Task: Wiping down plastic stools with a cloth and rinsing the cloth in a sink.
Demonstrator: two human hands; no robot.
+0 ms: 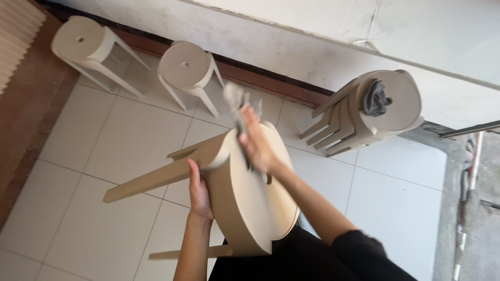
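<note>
A beige plastic stool (245, 203) is tipped on its side in front of me, round seat facing right, legs pointing left. My left hand (199, 191) grips it at the seat's underside by a leg. My right hand (256, 143) presses a grey cloth (235, 99) against the top of the seat; hand and cloth are blurred by motion.
Two beige stools (83, 44) (186, 67) stand upright on the tiled floor by the white wall. A stack of several stools (372, 112) stands at the right with a dark grey cloth (376, 99) on top. Wooden boards line the left edge.
</note>
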